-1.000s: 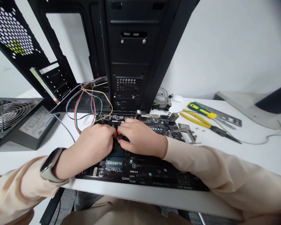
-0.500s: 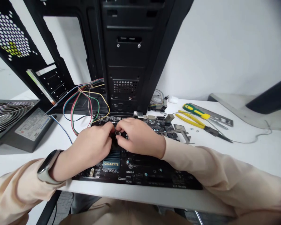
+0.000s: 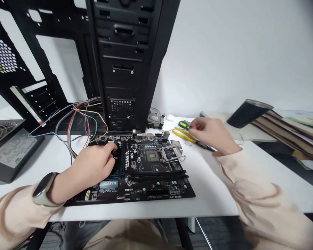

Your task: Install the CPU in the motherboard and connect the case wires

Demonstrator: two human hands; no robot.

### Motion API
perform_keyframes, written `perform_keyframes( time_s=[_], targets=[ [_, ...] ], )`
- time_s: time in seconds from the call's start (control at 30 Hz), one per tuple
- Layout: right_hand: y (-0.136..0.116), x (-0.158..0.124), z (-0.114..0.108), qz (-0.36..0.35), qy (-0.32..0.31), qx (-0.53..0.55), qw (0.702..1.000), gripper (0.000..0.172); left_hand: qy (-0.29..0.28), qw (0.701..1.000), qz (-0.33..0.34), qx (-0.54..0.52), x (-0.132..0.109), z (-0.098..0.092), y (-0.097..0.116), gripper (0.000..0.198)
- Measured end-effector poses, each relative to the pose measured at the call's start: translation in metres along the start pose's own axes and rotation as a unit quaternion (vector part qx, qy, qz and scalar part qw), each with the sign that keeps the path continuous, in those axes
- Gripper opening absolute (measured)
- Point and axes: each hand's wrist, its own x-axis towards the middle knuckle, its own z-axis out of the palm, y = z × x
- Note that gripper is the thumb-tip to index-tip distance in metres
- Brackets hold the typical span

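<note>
A black Gigabyte motherboard (image 3: 151, 184) lies flat on the white table, its metal CPU socket frame (image 3: 173, 154) tilted up at the right. My left hand (image 3: 99, 161) rests over the board's left part, above the blue heatsink (image 3: 109, 184). Its fingers are curled together, and whatever is between them is hidden. Off the board to the right, my right hand (image 3: 210, 132) hovers by the yellow-and-green screwdriver (image 3: 183, 125) and the yellow-handled pliers (image 3: 184, 134). Thumb and fingers are drawn together there; I cannot make out what they hold.
Behind the board stands a black computer case (image 3: 127, 80), with coloured wires (image 3: 73, 119) trailing from it. A power supply (image 3: 14, 152) sits at the left. A small fan (image 3: 154, 118) is beside the case. Cardboard (image 3: 281, 135) is stacked at the far right.
My right hand has left the board, where it held a small round silver disc, and moved right to the tools. My left hand stays on the board. The view has shifted right.
</note>
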Motion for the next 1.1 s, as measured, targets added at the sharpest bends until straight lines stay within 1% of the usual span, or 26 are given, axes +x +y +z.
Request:
perform_keyframes(
  time_s=[0.03, 0.1, 0.17, 0.23, 0.27, 0.33, 0.43, 0.6, 0.7, 0.77, 0.87, 0.93, 1.0, 1.1],
  targets=[
    [0.01, 0.004, 0.007, 0.004, -0.042, -0.025, 0.999, 0.004, 0.0, 1.0, 0.003, 0.0, 0.0, 0.001, 0.0, 0.042],
    [0.025, 0.008, 0.017, -0.013, -0.115, -0.059, 0.991, 0.005, -0.004, 1.0, 0.006, -0.001, 0.001, 0.004, -0.001, 0.046],
    [0.032, 0.007, 0.02, -0.06, -0.178, -0.073, 0.979, 0.006, -0.01, 1.0, 0.007, 0.002, 0.001, 0.005, 0.0, 0.05],
    [0.034, 0.004, 0.018, -0.109, -0.229, -0.08, 0.964, 0.007, -0.009, 1.0, 0.005, 0.01, 0.001, 0.006, 0.0, 0.053],
    [0.033, 0.002, 0.017, -0.124, -0.251, -0.084, 0.956, 0.007, -0.003, 1.0, 0.005, 0.014, 0.001, 0.006, 0.001, 0.054],
    [0.03, -0.003, 0.015, -0.128, -0.287, -0.102, 0.944, 0.009, 0.02, 1.0, 0.012, 0.016, 0.001, 0.006, 0.001, 0.056],
    [0.025, -0.008, 0.013, -0.121, -0.311, -0.124, 0.934, 0.015, 0.053, 0.998, 0.033, 0.001, 0.001, 0.007, 0.001, 0.058],
    [0.026, -0.009, 0.014, -0.14, -0.307, -0.125, 0.933, 0.019, 0.072, 0.996, 0.043, -0.009, -0.001, 0.007, 0.0, 0.056],
    [0.033, -0.007, 0.016, -0.12, -0.298, -0.11, 0.941, 0.019, 0.067, 0.997, 0.041, -0.021, -0.002, 0.007, 0.0, 0.055],
    [0.037, -0.006, 0.015, -0.092, -0.262, -0.106, 0.955, 0.018, 0.062, 0.997, 0.044, -0.031, -0.002, 0.007, 0.001, 0.055],
    [0.034, -0.007, 0.01, -0.05, -0.179, -0.108, 0.977, 0.021, 0.057, 0.996, 0.05, -0.04, -0.002, 0.007, 0.002, 0.055],
    [0.026, -0.009, 0.006, -0.024, -0.128, -0.1, 0.986, 0.022, 0.055, 0.996, 0.046, -0.046, -0.003, 0.006, 0.002, 0.055],
    [0.016, -0.012, 0.004, -0.005, -0.09, -0.09, 0.992, 0.021, 0.053, 0.996, 0.036, -0.055, -0.004, 0.005, 0.002, 0.054],
    [0.006, -0.016, 0.008, -0.005, -0.044, -0.07, 0.997, 0.019, 0.045, 0.995, 0.028, -0.086, -0.006, 0.005, 0.002, 0.053]
  ],
)
